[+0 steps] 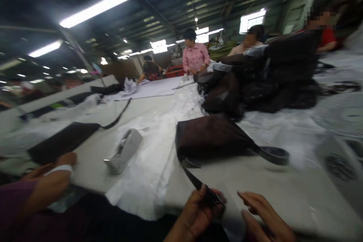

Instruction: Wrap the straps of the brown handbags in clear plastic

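Observation:
A dark brown bag [212, 136] lies on the white table close in front of me, its strap [191, 176] running down to the table's near edge. My left hand [200, 210] is closed around the end of this strap, where a dark buckle-like piece shows between thumb and fingers. Just to its right, my right hand [263, 213] is held with the fingers apart and nothing in it. The other end of the strap curls in a loop [275, 155] to the right of the bag. Motion blur hides the finer details of the buckle-like part.
Thin white sheets [147, 159] and a tape dispenser [124, 151] lie left of the bag. A neighbour's arm [53, 181] reaches toward another dark bag [65, 140]. Dark bags are heaped [255, 79] behind. At right stands a fan [340, 115]. Several people work farther back.

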Demonstrator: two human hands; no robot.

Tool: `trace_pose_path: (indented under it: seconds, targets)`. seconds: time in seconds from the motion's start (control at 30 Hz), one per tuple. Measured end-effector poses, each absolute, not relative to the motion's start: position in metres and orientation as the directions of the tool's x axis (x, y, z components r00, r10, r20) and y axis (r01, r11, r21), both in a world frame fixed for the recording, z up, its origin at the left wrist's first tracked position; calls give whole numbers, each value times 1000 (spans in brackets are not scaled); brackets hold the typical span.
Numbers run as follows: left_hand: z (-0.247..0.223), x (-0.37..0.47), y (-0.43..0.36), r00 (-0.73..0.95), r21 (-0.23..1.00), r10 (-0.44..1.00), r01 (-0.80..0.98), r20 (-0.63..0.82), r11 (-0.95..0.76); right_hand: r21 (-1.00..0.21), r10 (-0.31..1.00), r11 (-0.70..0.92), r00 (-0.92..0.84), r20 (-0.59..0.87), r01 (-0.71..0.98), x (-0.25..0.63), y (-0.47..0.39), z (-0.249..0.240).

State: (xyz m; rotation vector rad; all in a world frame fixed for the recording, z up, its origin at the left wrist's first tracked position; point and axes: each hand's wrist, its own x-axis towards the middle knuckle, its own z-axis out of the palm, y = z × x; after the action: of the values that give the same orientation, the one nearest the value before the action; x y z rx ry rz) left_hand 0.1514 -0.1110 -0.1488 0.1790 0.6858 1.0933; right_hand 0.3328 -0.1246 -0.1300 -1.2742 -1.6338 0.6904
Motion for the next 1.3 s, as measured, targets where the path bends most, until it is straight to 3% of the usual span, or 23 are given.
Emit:
trace_pose_path:
  seconds: [0.07, 0.13, 0.23, 0.43, 0.63, 0.77, 1.03, 1.3]
  targets:
    - [-152, 152, -112, 287, 437, 832, -744, -475, 505, -913, 991, 115, 22, 134, 392, 345, -130, -123]
    - [-155, 147, -109, 307, 439, 821, -726, -482, 529, -944, 999, -3, -38, -16, 330, 345, -129, -117]
    - [-158, 145, -111, 341, 468, 826, -698, -449, 542, -952, 987, -69, -119, -109, 298, 334, -123, -113]
    - [-156, 147, -124, 384, 523, 830, -647, -406, 555, -963, 984, -42, -157, -86, 266, 322, -119, -121]
    - [-148, 127, -130, 436, 622, 831, -557, -345, 550, -973, 987, -147, -33, -155, 179, 329, -129, -127]
    - [-144, 119, -133, 362, 675, 853, -524, -376, 519, -966, 973, -226, -20, -230, 124, 338, -144, -122]
    - [-120, 136, -123, 181, 661, 925, -655, -333, 367, -966, 971, -233, -21, -237, 115, 339, -168, -105]
    - [-114, 151, -116, 108, 644, 941, -703, -322, 301, -957, 971, -240, 56, -234, 164, 322, -167, -102]
